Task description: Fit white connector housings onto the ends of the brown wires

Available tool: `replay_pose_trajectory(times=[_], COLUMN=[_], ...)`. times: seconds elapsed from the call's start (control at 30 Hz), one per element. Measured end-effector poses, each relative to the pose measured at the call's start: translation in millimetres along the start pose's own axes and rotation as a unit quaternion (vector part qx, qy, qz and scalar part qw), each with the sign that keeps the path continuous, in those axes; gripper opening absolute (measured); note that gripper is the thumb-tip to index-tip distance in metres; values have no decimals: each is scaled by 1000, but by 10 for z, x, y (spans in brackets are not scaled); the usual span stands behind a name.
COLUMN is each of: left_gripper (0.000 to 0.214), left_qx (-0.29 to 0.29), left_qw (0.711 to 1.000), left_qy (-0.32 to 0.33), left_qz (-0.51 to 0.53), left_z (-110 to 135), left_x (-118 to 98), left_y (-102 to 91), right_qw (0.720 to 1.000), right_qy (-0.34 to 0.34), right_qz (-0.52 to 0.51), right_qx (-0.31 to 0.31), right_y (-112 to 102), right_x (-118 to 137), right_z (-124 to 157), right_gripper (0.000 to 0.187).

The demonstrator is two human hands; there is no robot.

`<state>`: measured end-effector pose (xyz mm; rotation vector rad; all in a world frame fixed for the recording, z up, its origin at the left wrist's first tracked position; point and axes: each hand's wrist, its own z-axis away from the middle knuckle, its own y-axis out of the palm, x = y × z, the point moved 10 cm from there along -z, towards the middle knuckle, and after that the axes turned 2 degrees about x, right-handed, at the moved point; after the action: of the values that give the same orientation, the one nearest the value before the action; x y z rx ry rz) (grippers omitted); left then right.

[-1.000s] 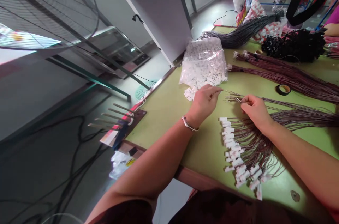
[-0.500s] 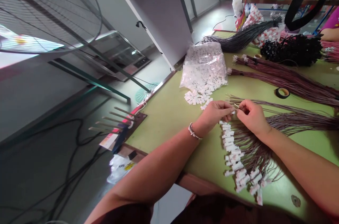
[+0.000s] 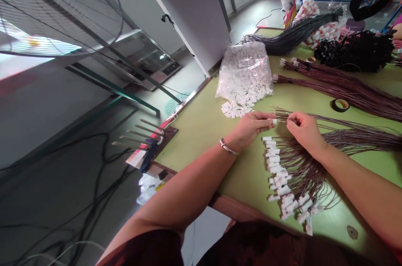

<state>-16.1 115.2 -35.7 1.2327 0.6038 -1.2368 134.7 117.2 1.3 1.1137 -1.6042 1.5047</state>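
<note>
My left hand (image 3: 251, 127) pinches a small white connector (image 3: 274, 121) above the green table (image 3: 201, 132). My right hand (image 3: 304, 128) pinches the tips of thin brown wires (image 3: 284, 120) just to the right of it, the wire ends pointing at the connector. Below both hands lies a row of brown wires with white connectors fitted (image 3: 279, 178). A fan of loose brown wires (image 3: 354, 138) runs off to the right under my right forearm. Loose white connectors (image 3: 235, 109) lie left of my left hand.
A clear bag of white connectors (image 3: 245, 71) stands behind my hands. Bundles of brown wires (image 3: 339, 90), grey wires (image 3: 289, 37) and black parts (image 3: 354, 50) lie farther back. A tape roll (image 3: 340, 104) sits at right. A fan guard (image 3: 56, 6) and floor cables (image 3: 78, 199) are at left.
My left hand went from the loose connectors to my right hand, carrying a white connector. Both hands now meet, the connector against the wire tips.
</note>
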Motion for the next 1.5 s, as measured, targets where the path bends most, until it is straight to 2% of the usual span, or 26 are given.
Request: replay_pose_trajectory(times=[0.1, 0.23, 0.4, 0.5, 0.67, 0.83, 0.93, 1.23, 1.37, 1.43, 1.5], left_gripper=[15, 18, 14, 15, 24, 26, 22, 14, 15, 12, 9], left_qx=[14, 34, 9, -4, 27, 26, 23, 13, 28, 45, 118], left_qw=[1000, 996, 983, 981, 992, 995, 993, 988, 986, 976, 943], left_qy=[-5, 16, 57, 84, 67, 68, 79, 69, 67, 67, 87], left_qz=[-23, -83, -176, -176, -100, -61, -86, -137, -150, -202, -300], left_z=[-7, -21, 22, 37, -13, -27, -18, -5, -46, -13, 104], left_x=[31, 1, -117, -148, -18, -6, -36, -12, 8, 5, -5], left_y=[25, 68, 82, 100, 157, 140, 143, 212, 199, 225, 413], right_qw=[999, 997, 987, 986, 995, 997, 996, 999, 999, 998, 988], right_qy=[-37, -49, -92, -100, -77, -6, 4, -24, -8, 16, 67], right_qz=[38, 57, 129, 130, 57, -73, -86, 17, -2, -47, -125], right_qx=[7, 5, -16, -17, 18, 30, 34, 26, 32, 46, 54], right_y=[29, 27, 16, 42, 99, 79, 90, 142, 127, 122, 117], right_x=[53, 73, 177, 191, 149, 41, 16, -8, -15, -44, -132], right_z=[6, 18, 65, 84, 78, 47, 38, 37, 34, 27, 18], right_gripper=[11, 11, 6, 4, 6, 11, 11, 7, 7, 10, 16])
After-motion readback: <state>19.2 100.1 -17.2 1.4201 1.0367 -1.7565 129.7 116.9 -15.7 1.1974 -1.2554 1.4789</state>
